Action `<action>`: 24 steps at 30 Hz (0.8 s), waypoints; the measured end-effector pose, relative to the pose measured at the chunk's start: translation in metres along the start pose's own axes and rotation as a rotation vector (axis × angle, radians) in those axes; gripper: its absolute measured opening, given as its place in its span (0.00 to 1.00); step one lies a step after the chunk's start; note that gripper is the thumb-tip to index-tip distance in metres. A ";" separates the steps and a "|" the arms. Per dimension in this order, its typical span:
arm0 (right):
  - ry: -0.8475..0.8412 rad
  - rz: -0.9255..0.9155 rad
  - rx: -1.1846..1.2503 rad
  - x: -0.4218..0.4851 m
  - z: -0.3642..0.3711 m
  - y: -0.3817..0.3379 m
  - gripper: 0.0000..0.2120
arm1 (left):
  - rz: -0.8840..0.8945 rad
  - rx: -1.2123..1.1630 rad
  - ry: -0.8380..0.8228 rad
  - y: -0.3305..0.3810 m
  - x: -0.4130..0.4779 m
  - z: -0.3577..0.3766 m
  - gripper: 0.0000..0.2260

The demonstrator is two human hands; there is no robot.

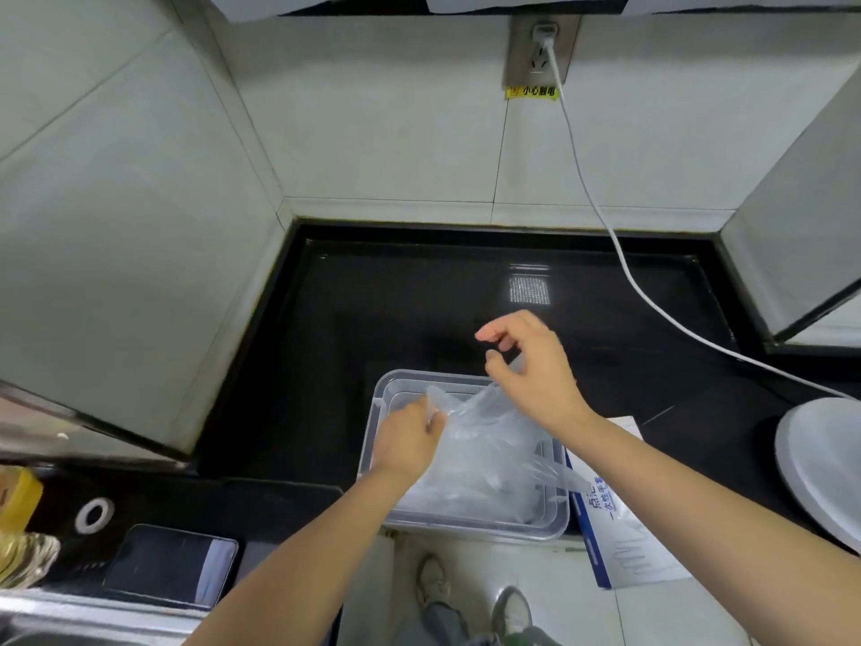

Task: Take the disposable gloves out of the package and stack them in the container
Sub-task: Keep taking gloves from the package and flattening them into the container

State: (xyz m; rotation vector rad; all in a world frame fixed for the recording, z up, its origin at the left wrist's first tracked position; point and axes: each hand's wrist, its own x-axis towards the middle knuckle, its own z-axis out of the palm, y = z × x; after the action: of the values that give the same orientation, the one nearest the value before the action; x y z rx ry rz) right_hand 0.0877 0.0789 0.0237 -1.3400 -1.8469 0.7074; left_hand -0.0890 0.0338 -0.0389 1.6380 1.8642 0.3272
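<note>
Holding a clear disposable glove (pixel 480 414) stretched between both hands, we stand at the front edge of a black countertop (pixel 419 296). The film hangs just above a clear plastic container (pixel 466 529) that sits at that edge. Our left hand (pixel 407 442) pinches the glove's near-left end, fingers curled together on the film. Our right hand (pixel 531 366) is raised over the container's back right corner, thumb and fingers clamped on the other end, the index finger pointing free to the left. A loose heap of gloves (pixel 489 487) lies inside the container. Just beside its right wall, jutting past the countertop's front edge, lies the white-and-blue package (pixel 624 552). It is printed with glove outlines and blue Chinese lettering, of which we can make out 一次性; the rest is hidden or too turned to read. On the tiled back wall a socket (pixel 543 49) carries a yellow sticker (pixel 531 91) reading 小心触电, and a white cable (pixel 605 226) drops from it toward the countertop's right side. A white round lid (pixel 820 463) rests at the right edge, and a dark phone (pixel 172 566) lies toward the front left corner.
</note>
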 end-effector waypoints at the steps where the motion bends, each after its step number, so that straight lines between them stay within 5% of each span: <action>1: -0.091 -0.027 0.030 -0.004 0.006 -0.004 0.10 | 0.005 0.050 -0.003 0.002 -0.001 0.003 0.11; 4: -0.512 0.113 -0.089 -0.020 0.031 0.003 0.10 | -0.005 0.163 0.004 0.000 0.001 0.014 0.14; 8: -0.842 0.422 -0.475 -0.041 0.062 0.041 0.28 | -0.083 0.214 -0.094 -0.009 0.006 0.021 0.15; 12: -0.912 0.549 -0.565 -0.049 0.078 0.056 0.34 | -0.108 0.285 -0.101 -0.014 0.006 0.021 0.20; 15: -0.929 0.540 -0.617 -0.051 0.084 0.059 0.33 | 0.227 0.471 0.171 0.002 -0.001 0.021 0.19; 17: -0.946 0.516 -0.648 -0.052 0.088 0.061 0.33 | 0.410 0.462 0.166 0.017 -0.002 0.025 0.19; 21: -1.009 0.530 -0.655 -0.053 0.084 0.059 0.45 | 0.021 0.456 -0.343 0.011 0.014 0.045 0.25; 24: -0.996 0.541 -0.715 -0.055 0.077 0.058 0.51 | -0.115 0.462 -0.394 -0.014 0.021 0.053 0.38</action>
State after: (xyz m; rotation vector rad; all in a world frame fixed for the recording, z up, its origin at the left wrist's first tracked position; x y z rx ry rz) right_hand 0.0671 0.0431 -0.0795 -2.2668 -2.6937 1.2050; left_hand -0.0693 0.0395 -0.0940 1.7160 1.7933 -0.4791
